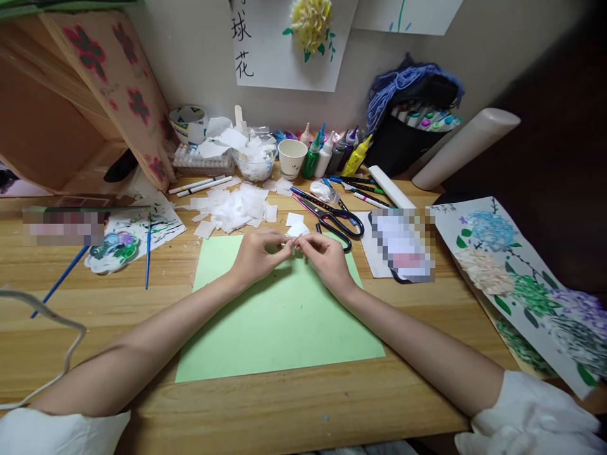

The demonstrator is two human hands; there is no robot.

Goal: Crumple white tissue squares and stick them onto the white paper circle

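My left hand (258, 256) and my right hand (327, 259) meet over the upper part of a light green sheet of paper (265, 328). Thumb and forefinger are pinched together on each, fingertips almost touching. Between them is a small piece of white tissue paper, mostly hidden by the fingers. Just beyond the fingertips lie small white paper squares (296, 219). A loose heap of such squares (239, 207) is spread behind my left hand. Black-handled scissors (334, 222) lie beyond my right hand, their handles close to the green sheet's top edge.
Behind stand a paper cup (291, 161), a bowl of white scraps (255, 163) and several paint bottles (325, 157). A phone (403, 246) and a flower picture (516, 278) lie right. Left are a paint palette (114, 248), brushes (148, 253) and a cable (76, 335).
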